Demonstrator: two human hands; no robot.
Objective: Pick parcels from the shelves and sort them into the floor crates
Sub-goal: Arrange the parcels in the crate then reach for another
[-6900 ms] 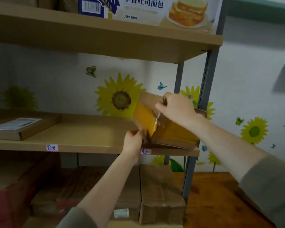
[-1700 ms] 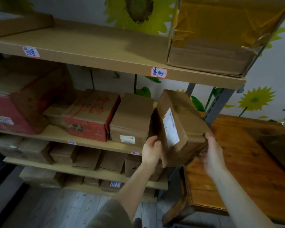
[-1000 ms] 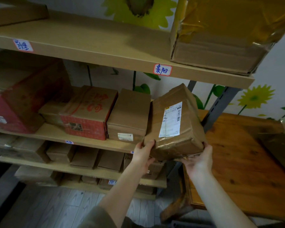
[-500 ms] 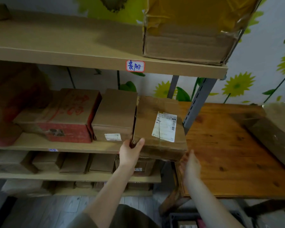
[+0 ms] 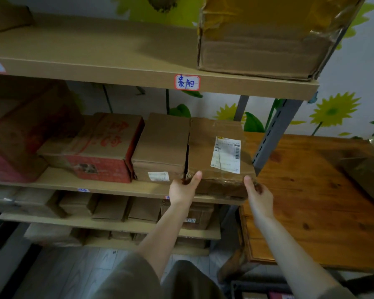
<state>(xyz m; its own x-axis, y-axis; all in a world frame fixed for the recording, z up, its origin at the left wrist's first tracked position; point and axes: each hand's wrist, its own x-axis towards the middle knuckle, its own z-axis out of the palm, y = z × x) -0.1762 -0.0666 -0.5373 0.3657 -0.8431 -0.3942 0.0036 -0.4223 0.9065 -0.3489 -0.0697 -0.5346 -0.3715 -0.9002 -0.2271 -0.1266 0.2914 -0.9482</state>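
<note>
Parcels crowded the middle shelf as I watched through the head camera. At the far left sat a big reddish carton. Next came a red-printed carton whose large characters were too blurred for me to read. A plain brown box followed, with a small white sticker on its front face, illegible. Above it, on the upper shelf's edge, a red-bordered tag carried two handwritten blue Chinese characters.

The left hand gripped the front left corner of the taped parcel, thumb pressed on top, fingers hidden beneath. That parcel lay flat at the shelf's right end, just beside the plain box. Its white shipping label faced up, with barcodes visible but the print too fine to read. The right hand held the front right corner, thumb up along the edge, fingers curled round the side.

A dark floor crate at the bottom held boxes, only partly in view. A large yellow-taped carton stood on the upper shelf, and a wooden table stood at the right.
</note>
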